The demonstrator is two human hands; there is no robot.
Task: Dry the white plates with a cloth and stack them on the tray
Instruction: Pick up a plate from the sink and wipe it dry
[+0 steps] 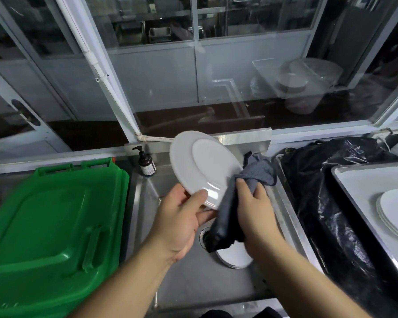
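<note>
My left hand (182,216) grips the near rim of a white plate (202,166), held tilted above the steel sink (186,281) with its underside facing me. My right hand (255,207) holds a grey cloth (255,173) bunched against the plate's right edge; the cloth's dark tail hangs down toward the drain. More white plates (233,255) lie stacked in the sink bottom, partly hidden by the cloth and my right wrist. At the far right a metal tray (354,180) carries a stack of white plates (395,210).
A green plastic bin lid (51,226) fills the left side. A brown pump bottle (146,162) stands at the sink's back left corner. A black plastic bag (326,191) lies between sink and tray. Glass panels and a window frame rise behind the sink.
</note>
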